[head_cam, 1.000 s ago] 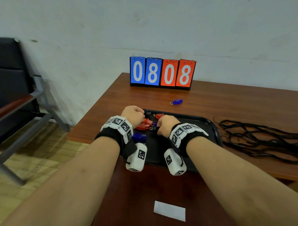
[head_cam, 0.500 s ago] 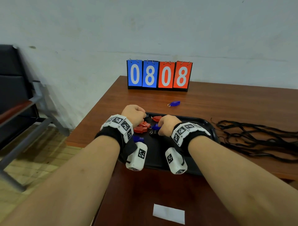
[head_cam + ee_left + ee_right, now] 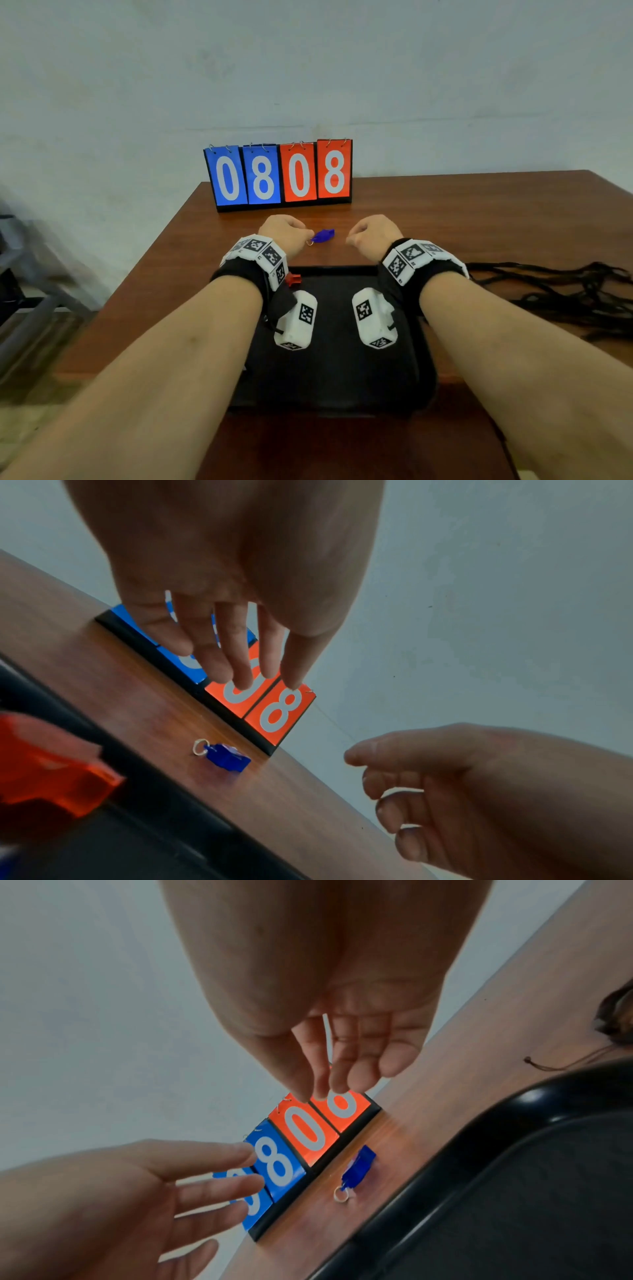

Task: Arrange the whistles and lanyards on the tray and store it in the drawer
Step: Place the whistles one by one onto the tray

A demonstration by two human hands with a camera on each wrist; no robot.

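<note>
A blue whistle (image 3: 323, 235) with a key ring lies on the table beyond the far edge of the black tray (image 3: 339, 377). My left hand (image 3: 287, 231) hovers just to its left and my right hand (image 3: 370, 236) just to its right. Neither touches it. In the left wrist view my left hand's fingers (image 3: 240, 669) hang straight and hold nothing above the blue whistle (image 3: 226, 757). The right hand's fingers (image 3: 325, 1091) are relaxed and hold nothing. A red whistle (image 3: 293, 279) peeks out by my left wrist at the tray's far left; my arms hide the other whistles. Black lanyards (image 3: 565, 298) lie in a heap right of the tray.
A flip scoreboard (image 3: 279, 174) reading 0808 stands at the table's back edge against the wall, just behind the blue whistle. The table's left edge (image 3: 144, 274) drops to a tiled floor with a metal-framed chair (image 3: 20, 274).
Both hands have left the whistles on the tray and moved forward past its far edge, to either side of the blue whistle. The head view has swung to face the table more squarely.
</note>
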